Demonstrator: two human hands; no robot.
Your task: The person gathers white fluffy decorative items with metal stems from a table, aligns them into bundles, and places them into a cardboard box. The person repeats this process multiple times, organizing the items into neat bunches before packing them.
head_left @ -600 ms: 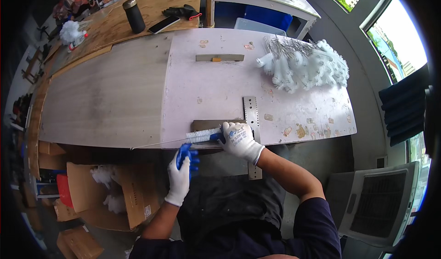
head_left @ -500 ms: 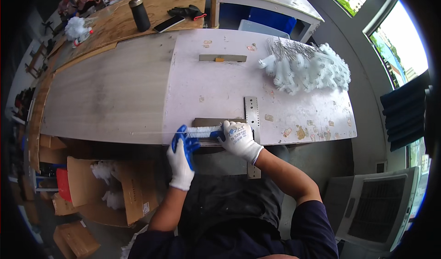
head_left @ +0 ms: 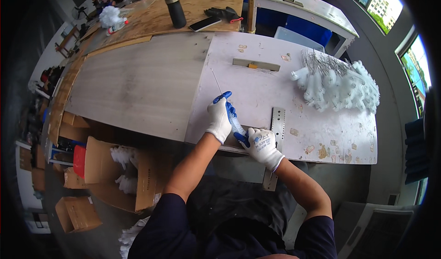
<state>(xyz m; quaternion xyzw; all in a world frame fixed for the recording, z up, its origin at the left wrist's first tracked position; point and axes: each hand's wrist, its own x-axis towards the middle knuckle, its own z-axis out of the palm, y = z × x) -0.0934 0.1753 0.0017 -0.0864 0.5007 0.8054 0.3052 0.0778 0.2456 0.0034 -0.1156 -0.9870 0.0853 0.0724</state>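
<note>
White bristles, blue-coated glove palms, and there's the change: the brush (head_left: 235, 123) has swung round. A moment ago I had it lying almost crosswise along the near edge, its wire stem (head_left: 216, 81) aimed off to the left; now that stem points up and away from the person, leaning left. The left hand (head_left: 219, 118) has come up onto it too, so I'd judge the work has gone from a one-handed hold to a two-handed one, with the angle now under control from both ends.

Long axis, then: a diagonal, from the right hand (head_left: 263, 145) at the near end, through the bristled part between the gloves, out past the left hand to the thin bare tip. The left hand is curled closed round the upper part. The right is bunched narrow at the lower end; its exact fingertip grip I can't tell from up here. All of this sits over the near edge of the tabletop (head_left: 257, 86), just left of the perforated metal strip (head_left: 278, 125). Well apart, far right, I've got a heap of white brushes (head_left: 342, 91), wires bristling upward.
</note>
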